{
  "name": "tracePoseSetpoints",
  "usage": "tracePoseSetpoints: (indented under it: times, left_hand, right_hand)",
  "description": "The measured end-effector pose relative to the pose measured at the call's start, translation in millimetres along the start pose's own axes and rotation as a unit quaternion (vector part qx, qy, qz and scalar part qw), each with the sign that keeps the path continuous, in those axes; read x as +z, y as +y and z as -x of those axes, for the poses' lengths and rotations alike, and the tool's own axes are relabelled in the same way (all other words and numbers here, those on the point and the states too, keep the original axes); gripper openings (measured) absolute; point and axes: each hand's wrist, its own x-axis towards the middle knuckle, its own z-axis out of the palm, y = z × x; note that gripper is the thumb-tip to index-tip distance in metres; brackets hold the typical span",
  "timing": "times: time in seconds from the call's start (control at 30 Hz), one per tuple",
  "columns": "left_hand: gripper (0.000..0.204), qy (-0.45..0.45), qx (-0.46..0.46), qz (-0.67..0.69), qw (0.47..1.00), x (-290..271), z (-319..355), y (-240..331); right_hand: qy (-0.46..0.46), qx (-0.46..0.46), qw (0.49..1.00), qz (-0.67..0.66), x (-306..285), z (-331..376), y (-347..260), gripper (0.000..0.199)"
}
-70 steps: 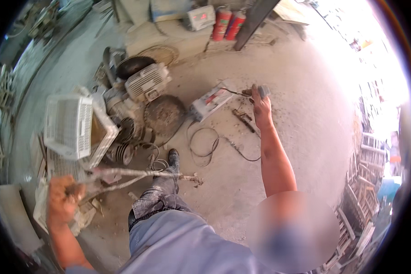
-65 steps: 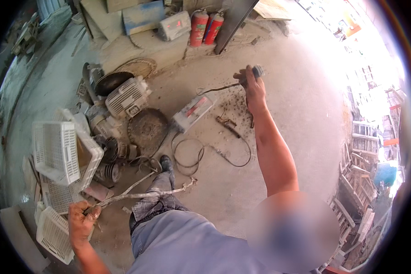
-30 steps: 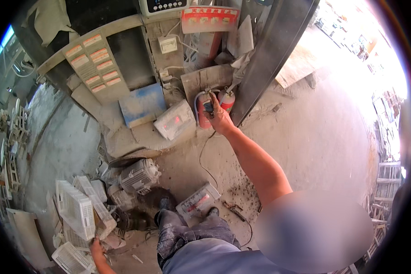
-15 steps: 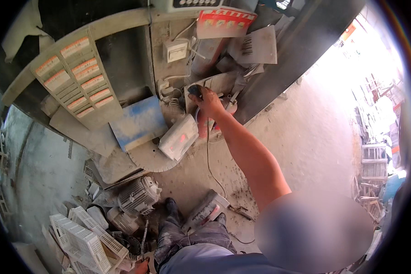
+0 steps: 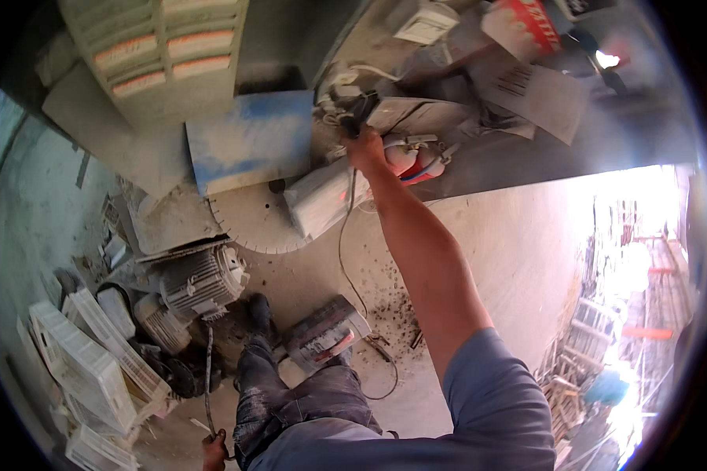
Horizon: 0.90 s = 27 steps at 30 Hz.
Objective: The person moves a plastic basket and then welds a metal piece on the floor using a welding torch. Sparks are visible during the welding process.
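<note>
My right hand (image 5: 363,147) is stretched far up and forward, shut on a black plug (image 5: 360,116) at a dusty cluster of white cables on the wall. A thin cord (image 5: 342,235) hangs from the plug down to the floor. It ends near a grey and red power tool (image 5: 326,334) lying by my feet. My left hand (image 5: 214,452) shows only at the bottom edge, beside my left leg, gripping a thin metal rod (image 5: 208,373) that points upward.
Two red fire extinguishers (image 5: 413,157) and a white box (image 5: 320,198) stand just below the plug. A toothed saw disc (image 5: 247,229), a blue panel (image 5: 247,141), a finned electric motor (image 5: 200,276) and white plastic crates (image 5: 82,365) crowd the left. Bright open ground lies right.
My right hand rose from the floor to the wall with the plug and cord. The view tilted up to the wall. My left hand sank to the bottom edge with the rod.
</note>
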Motion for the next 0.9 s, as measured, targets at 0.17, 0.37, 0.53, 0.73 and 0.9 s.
tracePoseSetpoints:
  times: [0.17, 0.37, 0.53, 0.73, 0.9]
  left_hand:
    - [0.043, 0.023, -0.069, 0.016, 0.997, 14, 3, 1]
    - [0.04, 0.016, -0.054, 0.019, 0.998, 20, 6, -12]
    - [0.038, 0.007, -0.047, -0.011, 0.999, 22, -4, -7]
    - [0.041, 0.027, -0.037, -0.009, 0.999, 21, -20, -19]
    - [0.043, 0.023, -0.027, -0.02, 0.999, 24, -6, 14]
  right_hand:
    - [-0.013, 0.037, 0.993, 0.11, 42, -22, 30, 0.059]
    - [0.011, 0.018, 0.986, 0.165, 62, -44, 27, 0.061]
    - [0.034, 0.046, 0.982, 0.182, 73, -55, 33, 0.062]
    - [0.014, 0.063, 0.988, 0.14, 66, -50, 13, 0.061]
    - [-0.004, 0.06, 0.993, 0.103, 49, -53, 9, 0.059]
